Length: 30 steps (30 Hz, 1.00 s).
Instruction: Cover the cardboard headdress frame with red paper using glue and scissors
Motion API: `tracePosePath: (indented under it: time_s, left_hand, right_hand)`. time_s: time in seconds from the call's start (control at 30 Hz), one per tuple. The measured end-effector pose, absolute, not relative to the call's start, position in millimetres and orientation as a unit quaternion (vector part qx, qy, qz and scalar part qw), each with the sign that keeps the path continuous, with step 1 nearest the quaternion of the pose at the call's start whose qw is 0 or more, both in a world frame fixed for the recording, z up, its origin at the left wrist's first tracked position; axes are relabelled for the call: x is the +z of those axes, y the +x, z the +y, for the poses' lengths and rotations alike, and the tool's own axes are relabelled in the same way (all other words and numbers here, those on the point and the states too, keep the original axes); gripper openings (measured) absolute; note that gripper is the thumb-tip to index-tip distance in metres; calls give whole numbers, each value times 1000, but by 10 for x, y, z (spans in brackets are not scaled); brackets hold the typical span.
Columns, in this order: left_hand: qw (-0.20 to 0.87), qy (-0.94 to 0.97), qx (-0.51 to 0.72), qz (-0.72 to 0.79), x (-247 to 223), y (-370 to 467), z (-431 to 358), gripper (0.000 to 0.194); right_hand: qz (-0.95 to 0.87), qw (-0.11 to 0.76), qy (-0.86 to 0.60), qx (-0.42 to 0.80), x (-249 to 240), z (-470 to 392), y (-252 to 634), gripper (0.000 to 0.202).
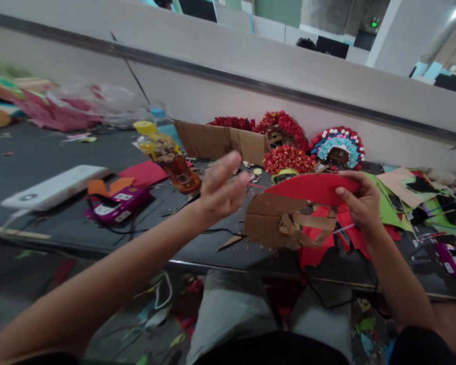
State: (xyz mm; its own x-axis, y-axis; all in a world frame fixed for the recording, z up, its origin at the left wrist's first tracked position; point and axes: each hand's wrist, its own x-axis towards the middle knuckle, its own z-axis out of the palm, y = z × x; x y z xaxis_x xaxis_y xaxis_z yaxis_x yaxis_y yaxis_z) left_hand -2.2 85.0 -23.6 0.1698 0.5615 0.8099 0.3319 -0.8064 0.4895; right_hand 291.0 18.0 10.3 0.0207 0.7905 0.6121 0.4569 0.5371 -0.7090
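Observation:
My right hand (359, 197) grips the right end of a curved cardboard piece (264, 218), with its thumb in front and fingers behind. Red sheeting (307, 187) covers its arched upper part, and bare cardboard strips cross below. My left hand (224, 185) is raised just left of this piece, apart from it. Its fingers are bent and blurred, with a gap between the tips; I see nothing held in them. Under the piece lie red scraps (317, 248) and a red-handled cutter (342, 238).
A yellow-capped bottle (169, 157), purple device (117, 205) and white power strip (55, 185) stand left. Behind are a cardboard strip (228, 142), red flowered arches (289, 159) and a blue-and-red arch (338, 147). Green sheets (389, 203) lie right. A black cable runs along the table's front.

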Motion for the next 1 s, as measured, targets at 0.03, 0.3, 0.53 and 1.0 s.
tracePosePath:
  time_s: [0.03, 0.3, 0.53, 1.0]
  left_hand:
    - [48, 727, 619, 294, -144, 5, 801, 22]
    - [-38, 843, 496, 205, 362, 380, 341, 31]
    - [-4, 807, 536, 250, -208, 359, 476, 11]
    - [-230, 751, 560, 265, -162, 269, 453, 32]
  right_hand:
    - [-673, 567, -459, 120, 86, 124, 2873, 31]
    - [-603, 722, -340, -21, -311, -106, 2484, 15]
    - [-495, 743, -448, 41, -701, -204, 2086, 24]
    - [-303, 871, -342, 183, -899, -229, 1671, 18]
